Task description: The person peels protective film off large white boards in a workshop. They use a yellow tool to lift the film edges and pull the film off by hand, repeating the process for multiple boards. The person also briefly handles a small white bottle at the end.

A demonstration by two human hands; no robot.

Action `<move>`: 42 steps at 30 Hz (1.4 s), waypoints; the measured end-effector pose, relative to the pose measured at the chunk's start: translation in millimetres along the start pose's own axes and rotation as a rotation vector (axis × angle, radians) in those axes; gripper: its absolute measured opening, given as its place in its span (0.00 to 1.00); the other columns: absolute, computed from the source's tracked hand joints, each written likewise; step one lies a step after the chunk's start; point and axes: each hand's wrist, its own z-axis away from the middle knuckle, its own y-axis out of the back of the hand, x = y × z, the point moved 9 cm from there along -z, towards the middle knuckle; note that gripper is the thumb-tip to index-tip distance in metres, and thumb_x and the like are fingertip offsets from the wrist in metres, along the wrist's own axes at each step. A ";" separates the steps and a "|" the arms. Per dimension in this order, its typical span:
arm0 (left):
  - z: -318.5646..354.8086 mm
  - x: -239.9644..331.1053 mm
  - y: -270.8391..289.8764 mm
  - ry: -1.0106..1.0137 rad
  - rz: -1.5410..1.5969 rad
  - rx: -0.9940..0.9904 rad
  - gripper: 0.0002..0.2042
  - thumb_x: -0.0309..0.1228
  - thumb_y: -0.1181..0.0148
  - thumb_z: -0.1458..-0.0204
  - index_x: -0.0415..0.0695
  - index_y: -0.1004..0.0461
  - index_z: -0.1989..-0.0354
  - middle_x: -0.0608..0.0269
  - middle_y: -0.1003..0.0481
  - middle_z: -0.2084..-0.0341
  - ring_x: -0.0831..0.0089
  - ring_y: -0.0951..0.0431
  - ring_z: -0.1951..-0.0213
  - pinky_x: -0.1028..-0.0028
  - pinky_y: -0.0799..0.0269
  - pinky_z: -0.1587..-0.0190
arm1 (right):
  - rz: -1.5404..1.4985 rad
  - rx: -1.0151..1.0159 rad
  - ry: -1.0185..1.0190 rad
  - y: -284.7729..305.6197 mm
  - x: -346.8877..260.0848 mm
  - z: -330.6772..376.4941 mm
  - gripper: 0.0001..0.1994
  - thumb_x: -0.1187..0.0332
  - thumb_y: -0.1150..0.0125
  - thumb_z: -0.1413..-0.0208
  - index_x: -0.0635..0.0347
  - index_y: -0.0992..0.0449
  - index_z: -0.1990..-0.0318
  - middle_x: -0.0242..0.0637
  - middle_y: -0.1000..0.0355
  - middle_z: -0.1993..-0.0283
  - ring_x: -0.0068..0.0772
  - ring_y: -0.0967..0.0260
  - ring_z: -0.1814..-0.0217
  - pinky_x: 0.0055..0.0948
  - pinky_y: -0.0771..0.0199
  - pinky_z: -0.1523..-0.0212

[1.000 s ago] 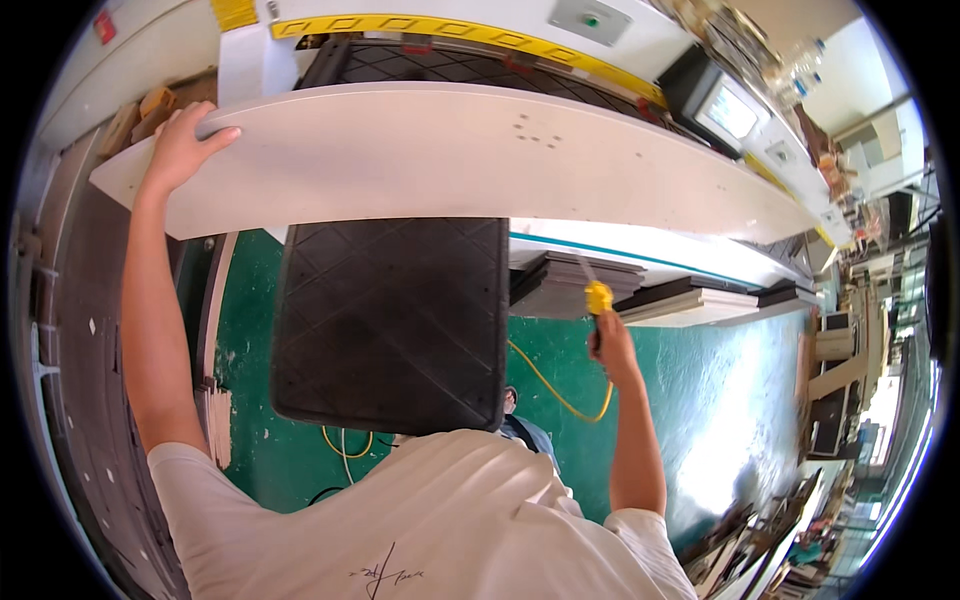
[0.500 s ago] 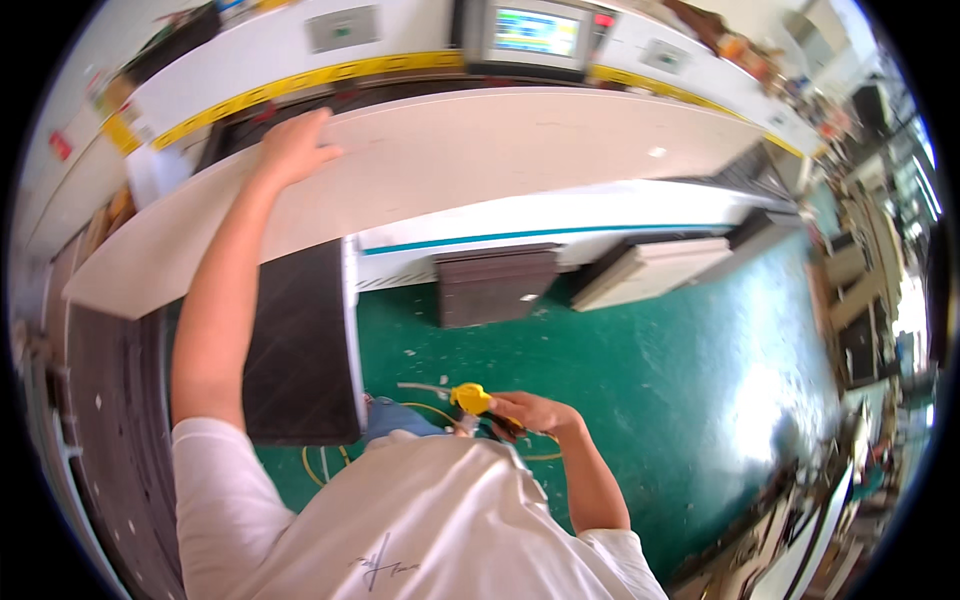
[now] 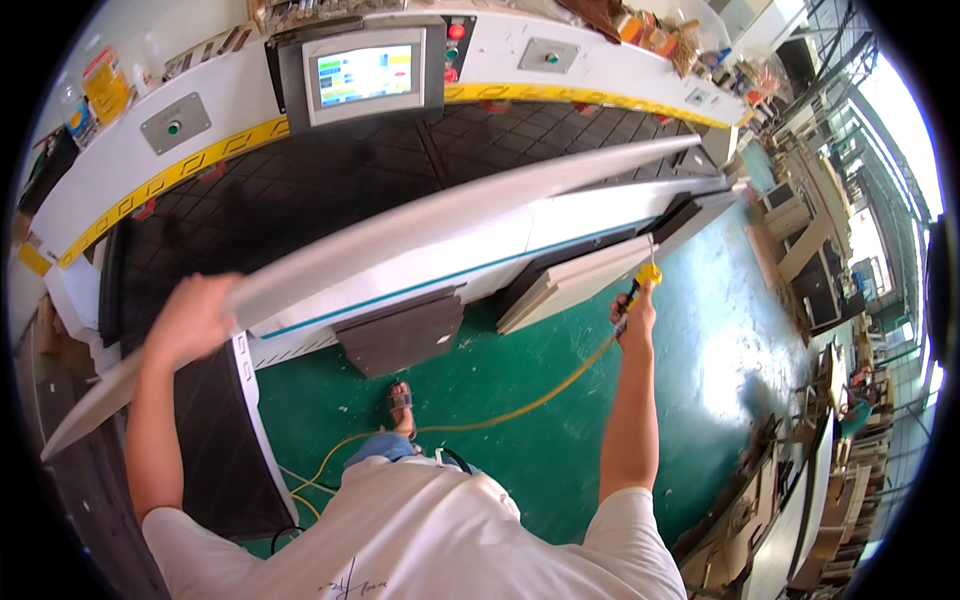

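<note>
A long pale board slants across the front of the machine, turned nearly on edge so that only a narrow band of it shows. My left hand grips it toward its left end, slightly blurred, with the fingertips partly hidden. Out to the right, my right hand is closed around a yellow-and-black air blow gun, its thin nozzle pointing away from me near the board's right half. From the gun a yellow hose sags back toward my legs.
The machine's dark bed lies behind the board, below a control screen. Dark panels and pale panels lean against its base. A dark side table stands at left. Offcuts are stacked at lower right.
The board has tipped from showing its broad face to nearly on edge, its left end nearer me. My right hand has carried the blow gun from my waist forward and right. The view has turned.
</note>
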 end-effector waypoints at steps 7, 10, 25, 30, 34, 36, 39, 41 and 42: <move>68.9 55.9 -135.6 0.012 -0.073 -0.104 0.38 0.17 0.43 0.59 0.48 0.33 0.32 0.40 0.35 0.34 0.38 0.34 0.35 0.50 0.33 0.36 | -0.065 -0.091 -0.028 17.8 -37.1 -43.8 0.23 0.40 0.51 0.32 0.49 0.29 0.52 0.34 0.31 0.73 0.33 0.30 0.75 0.26 0.37 0.83; 89.3 63.0 -205.0 0.102 -0.085 0.047 0.36 0.14 0.44 0.58 0.50 0.29 0.34 0.43 0.35 0.33 0.35 0.36 0.34 0.49 0.37 0.33 | -0.105 -0.048 -0.200 27.9 1.3 -77.7 0.23 0.40 0.51 0.32 0.51 0.29 0.54 0.33 0.31 0.73 0.33 0.29 0.74 0.24 0.38 0.84; 54.2 78.3 -332.2 0.302 -0.290 0.233 0.38 0.11 0.45 0.57 0.49 0.32 0.32 0.51 0.41 0.28 0.40 0.42 0.29 0.52 0.41 0.29 | 0.283 0.000 -0.072 118.3 -35.3 -155.9 0.24 0.39 0.53 0.31 0.48 0.31 0.44 0.31 0.31 0.75 0.31 0.29 0.78 0.26 0.37 0.83; 23.0 87.4 -363.8 0.331 -0.351 0.287 0.41 0.11 0.43 0.59 0.51 0.34 0.31 0.53 0.41 0.28 0.43 0.43 0.28 0.55 0.43 0.28 | 0.293 -0.099 -0.040 88.2 -78.3 -188.7 0.24 0.39 0.52 0.32 0.49 0.30 0.49 0.31 0.30 0.75 0.31 0.28 0.77 0.26 0.36 0.82; 17.0 82.7 -375.3 0.386 -0.319 0.309 0.40 0.12 0.42 0.59 0.50 0.35 0.30 0.53 0.41 0.28 0.45 0.44 0.28 0.55 0.44 0.27 | 0.479 -0.455 -0.231 9.9 -44.9 -159.5 0.23 0.41 0.50 0.33 0.53 0.27 0.58 0.33 0.26 0.73 0.32 0.26 0.74 0.28 0.33 0.78; 27.7 85.2 -361.0 0.424 -0.234 0.380 0.40 0.12 0.42 0.59 0.50 0.34 0.31 0.52 0.41 0.28 0.45 0.44 0.28 0.55 0.44 0.28 | 0.774 -0.790 -0.364 -35.2 2.4 -94.5 0.22 0.44 0.49 0.33 0.54 0.26 0.61 0.34 0.26 0.72 0.31 0.27 0.72 0.28 0.32 0.76; 22.3 99.9 -344.1 0.386 -0.145 0.444 0.37 0.16 0.41 0.59 0.46 0.33 0.33 0.51 0.38 0.31 0.45 0.43 0.28 0.52 0.45 0.28 | 1.078 -1.270 -0.481 -73.5 81.6 18.2 0.18 0.49 0.47 0.32 0.55 0.25 0.58 0.34 0.25 0.68 0.25 0.32 0.69 0.25 0.33 0.73; 2.3 117.4 -337.7 0.323 -0.096 0.405 0.36 0.24 0.36 0.60 0.43 0.32 0.34 0.47 0.36 0.33 0.44 0.42 0.29 0.51 0.45 0.28 | 1.111 -1.497 -0.524 -114.4 99.3 101.3 0.24 0.55 0.42 0.33 0.53 0.32 0.34 0.33 0.23 0.63 0.23 0.29 0.64 0.24 0.31 0.71; 7.3 120.7 -325.0 0.333 -0.053 0.354 0.37 0.29 0.34 0.59 0.42 0.33 0.34 0.45 0.36 0.34 0.44 0.41 0.30 0.51 0.45 0.28 | 0.969 -1.639 -0.512 -145.8 118.1 135.6 0.30 0.61 0.41 0.35 0.54 0.40 0.27 0.37 0.22 0.55 0.27 0.27 0.55 0.25 0.26 0.67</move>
